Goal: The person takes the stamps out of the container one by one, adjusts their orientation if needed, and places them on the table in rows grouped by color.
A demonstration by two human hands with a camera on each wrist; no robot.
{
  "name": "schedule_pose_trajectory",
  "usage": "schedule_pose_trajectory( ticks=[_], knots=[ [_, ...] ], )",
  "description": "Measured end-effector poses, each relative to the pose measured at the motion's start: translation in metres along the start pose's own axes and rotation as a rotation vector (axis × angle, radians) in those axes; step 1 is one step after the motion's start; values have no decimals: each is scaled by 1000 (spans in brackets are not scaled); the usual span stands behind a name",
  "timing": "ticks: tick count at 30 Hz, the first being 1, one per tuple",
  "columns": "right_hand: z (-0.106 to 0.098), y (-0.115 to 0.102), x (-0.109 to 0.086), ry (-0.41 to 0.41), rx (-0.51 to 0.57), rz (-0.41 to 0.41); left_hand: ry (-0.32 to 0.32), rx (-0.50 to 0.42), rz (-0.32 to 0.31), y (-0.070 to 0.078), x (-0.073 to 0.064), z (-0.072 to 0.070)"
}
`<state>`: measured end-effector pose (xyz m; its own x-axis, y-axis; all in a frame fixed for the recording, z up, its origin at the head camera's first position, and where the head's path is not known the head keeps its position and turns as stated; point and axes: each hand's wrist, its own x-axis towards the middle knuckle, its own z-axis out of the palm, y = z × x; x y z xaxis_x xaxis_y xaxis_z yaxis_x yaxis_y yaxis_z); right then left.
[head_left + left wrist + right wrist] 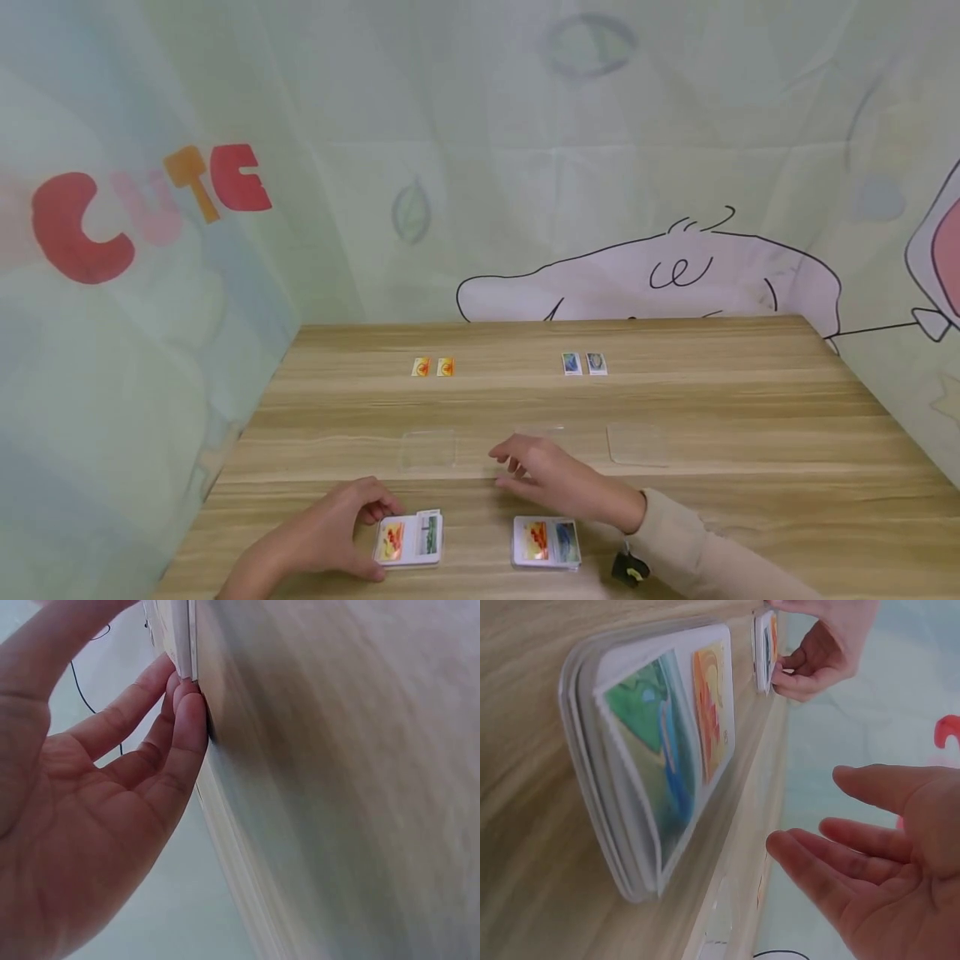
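My left hand [322, 527] holds the left end of a small stack of white rounded cards [408, 557], thumb at the near edge and fingertips at the far edge. On that stack lie an orange stamp [392, 540] and a green stamp [428, 534], the green one jutting slightly past the far edge. My right hand [553, 475] hovers with nothing in it, fingers loosely bent, beyond a second card stack [546, 562]. This one bears an orange stamp [712, 709] and a green-blue landscape stamp [656, 742], whose edge lifts a little in the right wrist view.
Farther back lie two orange stamps [433, 367] on the left and two bluish stamps [584, 364] on the right. Clear plastic pieces [429, 450] lie mid-table, another [636, 445] right of my right hand. A small black object [630, 569] hangs by the right sleeve.
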<state>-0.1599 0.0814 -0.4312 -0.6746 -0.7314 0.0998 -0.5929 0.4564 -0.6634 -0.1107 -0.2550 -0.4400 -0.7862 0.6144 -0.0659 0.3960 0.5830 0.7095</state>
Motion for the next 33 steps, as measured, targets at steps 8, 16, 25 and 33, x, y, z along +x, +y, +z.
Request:
schedule_pose_trajectory(
  ticks=[8,16,25,33],
  knots=[
    [9,-3,6,8,-16,-37,-9,-15,-15,0,0,0],
    [14,-12,12,-31,10,-5,-31,-37,-54,1,-1,-1],
    [14,-23,22,-50,26,2,-28,-18,-50,0,0,-1],
    [19,-27,29,-57,28,8,-20,-14,-44,1,1,-1]
  ],
)
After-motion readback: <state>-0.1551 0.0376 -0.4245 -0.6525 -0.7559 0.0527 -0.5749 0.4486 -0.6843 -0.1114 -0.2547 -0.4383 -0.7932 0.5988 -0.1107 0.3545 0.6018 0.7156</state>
